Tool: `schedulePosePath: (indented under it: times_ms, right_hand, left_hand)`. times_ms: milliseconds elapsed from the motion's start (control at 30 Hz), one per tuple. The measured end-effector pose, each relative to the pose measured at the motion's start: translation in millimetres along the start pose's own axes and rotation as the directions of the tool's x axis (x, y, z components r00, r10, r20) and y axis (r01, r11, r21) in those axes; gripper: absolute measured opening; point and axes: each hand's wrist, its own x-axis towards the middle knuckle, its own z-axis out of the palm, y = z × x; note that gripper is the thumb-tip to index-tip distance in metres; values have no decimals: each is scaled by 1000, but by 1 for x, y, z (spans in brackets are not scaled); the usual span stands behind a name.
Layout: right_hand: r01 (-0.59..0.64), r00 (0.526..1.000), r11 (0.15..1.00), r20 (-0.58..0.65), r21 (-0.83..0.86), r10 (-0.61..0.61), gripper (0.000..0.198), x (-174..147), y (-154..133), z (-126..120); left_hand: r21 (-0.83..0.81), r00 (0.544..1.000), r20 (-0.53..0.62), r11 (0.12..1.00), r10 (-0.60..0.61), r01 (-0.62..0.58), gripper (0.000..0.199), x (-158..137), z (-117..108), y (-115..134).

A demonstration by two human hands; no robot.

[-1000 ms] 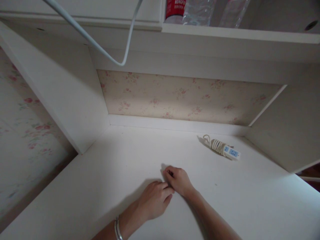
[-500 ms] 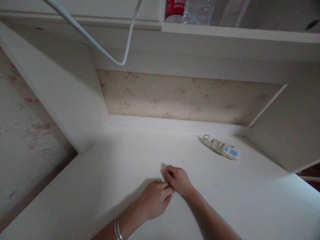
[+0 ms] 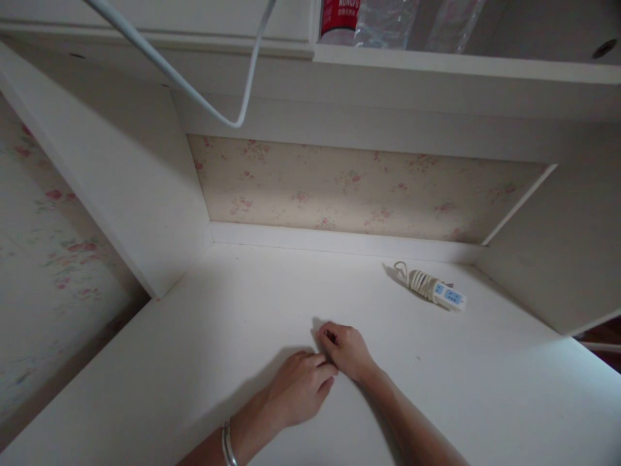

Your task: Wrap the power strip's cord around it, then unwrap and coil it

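Observation:
My left hand (image 3: 301,387) rests on the white desk (image 3: 272,291) with its fingers bent under and closed, a silver bracelet (image 3: 228,443) at its wrist. Its fingertips touch my right hand (image 3: 347,349), which lies curled in a loose fist just beyond and to the right. Through the gap between thumb and forefinger of the right hand only shadow shows. No object is visible in either hand. Farther back to the right lies a power strip (image 3: 450,296) with blue sockets, its pale cord (image 3: 423,283) wound around it.
A pale bent tube (image 3: 213,111) hangs in the foreground at upper left. Overhead, a shelf (image 3: 460,61) holds a red-labelled bottle (image 3: 339,19) and clear plastic packaging (image 3: 385,22). Side panels (image 3: 130,175) and a floral-papered back wall (image 3: 315,184) enclose the desk.

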Motion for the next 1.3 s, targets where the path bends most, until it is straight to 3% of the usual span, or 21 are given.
schedulePosePath:
  times_ms: [1300]
  right_hand:
    - [18, 1000, 1000, -9, 11, -18, 28, 0, 2, 1]
  left_hand:
    - [-3, 1000, -12, 1000, 6, -6, 21, 0, 0, 0]
